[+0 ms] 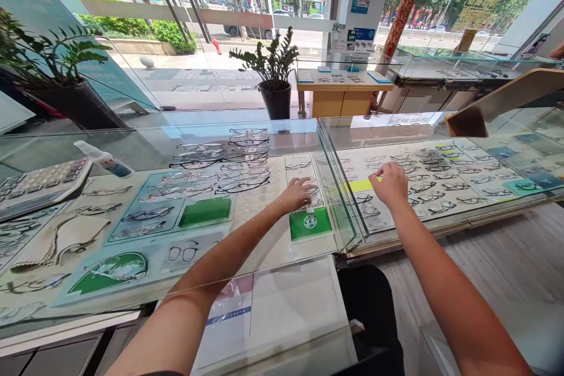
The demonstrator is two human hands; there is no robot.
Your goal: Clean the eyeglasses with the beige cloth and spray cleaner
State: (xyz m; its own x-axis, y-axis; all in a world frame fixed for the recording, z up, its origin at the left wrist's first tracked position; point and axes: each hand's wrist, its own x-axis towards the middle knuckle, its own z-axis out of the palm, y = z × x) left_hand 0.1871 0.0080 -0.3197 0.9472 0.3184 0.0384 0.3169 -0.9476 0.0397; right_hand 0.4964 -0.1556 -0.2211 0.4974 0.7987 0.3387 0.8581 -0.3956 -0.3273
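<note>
My left hand (296, 195) reaches over the left glass display counter with its fingers apart and slightly bent. Just past its fingertips lie eyeglasses (314, 191), above a green pad with a white logo (311, 223). Whether the fingertips touch the frame, I cannot tell. Over the right counter, my right hand (392, 183) is raised with its fingers curled in and the thumb near the index finger; nothing shows in it. Stacked rows of eyeglasses (220, 160) lie left of my left hand, on the counter. A yellow strip (360, 185) shows beside my right hand.
A spray bottle (106, 160) and a calculator (39, 188) are at the left. Glass edges (339, 182) meet between the two counters. More eyeglasses (445, 176) fill the right counter. A brown board (506, 100) juts in from the right. A potted plant (277, 97) stands beyond.
</note>
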